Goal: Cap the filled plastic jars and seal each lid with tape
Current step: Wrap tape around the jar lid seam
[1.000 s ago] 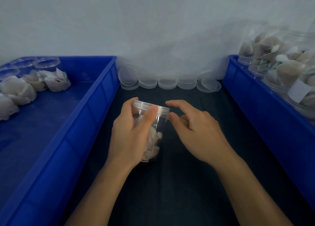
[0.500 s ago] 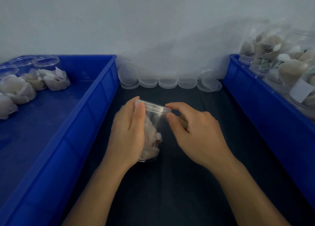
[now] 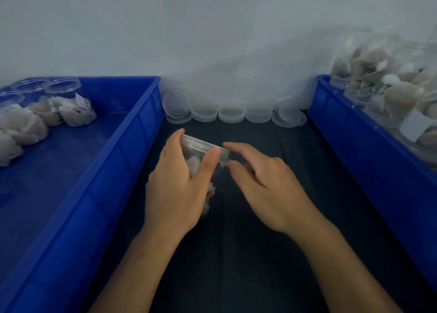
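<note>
Head view, L hand grips jar, lid end tilted right

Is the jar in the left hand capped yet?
Capped. A clear lid sits across the top of the jar gripped by the left hand; the right hand touches its rim. Whether tape is on, cannot tell.

Left hand, right hand: both bare; forearms bare, no sleeves, rings or watch visible.

No legible text; white label on right-bin jar blank or unreadable.
</note>
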`<act>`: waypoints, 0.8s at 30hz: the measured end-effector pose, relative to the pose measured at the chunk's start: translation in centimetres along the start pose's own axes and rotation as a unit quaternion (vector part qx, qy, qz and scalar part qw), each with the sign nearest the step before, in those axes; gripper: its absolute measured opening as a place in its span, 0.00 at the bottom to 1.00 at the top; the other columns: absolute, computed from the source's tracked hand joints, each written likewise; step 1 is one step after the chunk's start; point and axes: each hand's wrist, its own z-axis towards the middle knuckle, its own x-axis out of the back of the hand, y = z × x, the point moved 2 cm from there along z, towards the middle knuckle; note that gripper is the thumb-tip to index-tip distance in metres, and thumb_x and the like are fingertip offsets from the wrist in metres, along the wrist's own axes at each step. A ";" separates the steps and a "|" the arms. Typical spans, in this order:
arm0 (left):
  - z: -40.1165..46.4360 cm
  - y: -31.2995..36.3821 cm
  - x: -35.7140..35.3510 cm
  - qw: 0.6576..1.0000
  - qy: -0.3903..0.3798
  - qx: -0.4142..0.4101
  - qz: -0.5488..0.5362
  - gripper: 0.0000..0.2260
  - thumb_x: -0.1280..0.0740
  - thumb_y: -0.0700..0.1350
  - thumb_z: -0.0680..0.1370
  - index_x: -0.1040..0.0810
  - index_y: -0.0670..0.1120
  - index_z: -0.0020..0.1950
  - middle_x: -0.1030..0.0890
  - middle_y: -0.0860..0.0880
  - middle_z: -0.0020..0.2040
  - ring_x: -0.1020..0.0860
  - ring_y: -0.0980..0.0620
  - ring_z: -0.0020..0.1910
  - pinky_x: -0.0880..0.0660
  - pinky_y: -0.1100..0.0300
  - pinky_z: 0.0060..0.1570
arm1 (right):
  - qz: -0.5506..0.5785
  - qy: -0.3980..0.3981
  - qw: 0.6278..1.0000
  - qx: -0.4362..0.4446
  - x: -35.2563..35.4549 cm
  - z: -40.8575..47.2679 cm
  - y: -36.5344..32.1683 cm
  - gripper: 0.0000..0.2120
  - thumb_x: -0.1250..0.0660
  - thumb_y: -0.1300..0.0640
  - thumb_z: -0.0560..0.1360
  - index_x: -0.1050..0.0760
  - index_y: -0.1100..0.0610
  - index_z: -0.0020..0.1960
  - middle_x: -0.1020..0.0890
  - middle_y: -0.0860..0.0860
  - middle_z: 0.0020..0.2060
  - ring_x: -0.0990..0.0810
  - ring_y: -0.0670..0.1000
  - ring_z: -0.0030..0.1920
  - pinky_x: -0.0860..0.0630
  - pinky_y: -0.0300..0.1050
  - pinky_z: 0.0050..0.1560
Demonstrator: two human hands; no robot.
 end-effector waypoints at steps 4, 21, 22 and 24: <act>0.0 -0.2 0.0 0.997 -0.011 0.033 -0.075 0.40 0.41 0.77 0.73 0.37 0.58 0.80 0.20 0.58 0.63 0.18 0.56 0.58 0.18 0.45 0.59 | -0.032 0.006 0.999 -0.001 0.5 0.1 -0.2 0.20 0.45 0.39 0.84 0.31 0.37 0.74 0.23 0.41 0.28 0.24 0.45 0.33 0.25 0.51 0.44; 0.0 -0.7 -0.8 0.965 -0.059 0.021 -0.255 0.30 0.32 0.68 0.75 0.28 0.56 0.73 0.16 0.63 0.58 0.15 0.60 0.54 0.18 0.65 0.45 | 0.018 -0.028 0.999 -0.036 0.8 0.5 1.3 0.17 0.41 0.37 0.83 0.28 0.36 0.70 0.21 0.37 0.30 0.22 0.41 0.34 0.31 0.43 0.37; 0.0 -0.8 -0.8 0.963 -0.067 0.019 -0.261 0.30 0.32 0.67 0.75 0.28 0.56 0.73 0.17 0.63 0.59 0.15 0.59 0.55 0.18 0.64 0.46 | 0.023 -0.020 0.999 -0.038 0.8 0.6 1.3 0.17 0.40 0.37 0.82 0.28 0.37 0.70 0.21 0.36 0.30 0.22 0.41 0.33 0.31 0.42 0.37; 0.1 -0.6 -0.7 0.967 -0.076 0.012 -0.243 0.34 0.33 0.70 0.75 0.34 0.58 0.77 0.18 0.63 0.61 0.16 0.59 0.57 0.18 0.59 0.49 | 0.023 -0.003 0.999 -0.036 0.7 0.5 1.0 0.19 0.40 0.36 0.81 0.27 0.39 0.70 0.23 0.34 0.28 0.24 0.42 0.32 0.30 0.43 0.39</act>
